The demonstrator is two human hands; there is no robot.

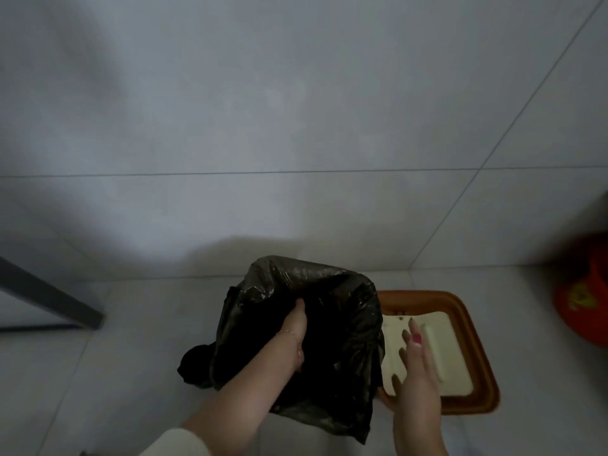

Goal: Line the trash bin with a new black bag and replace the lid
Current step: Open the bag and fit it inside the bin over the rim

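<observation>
The black bag (342, 311) is draped over the trash bin and hides the bin's body completely. My left hand (296, 330) reaches down inside the bag's mouth and presses against the plastic, fingers partly hidden in the dark. To the right, the lid (467, 327) lies flat on the floor: an orange-brown frame around a cream swing flap with a raised handle. My right hand (416, 360) hovers over the flap's left part, fingers spread, palm down, holding nothing.
A red-orange bucket (582, 304) stands at the right edge. A dark grey bar or leg (49, 294) slants in from the left. White tiled wall rises behind the bin, and pale floor tiles surround it.
</observation>
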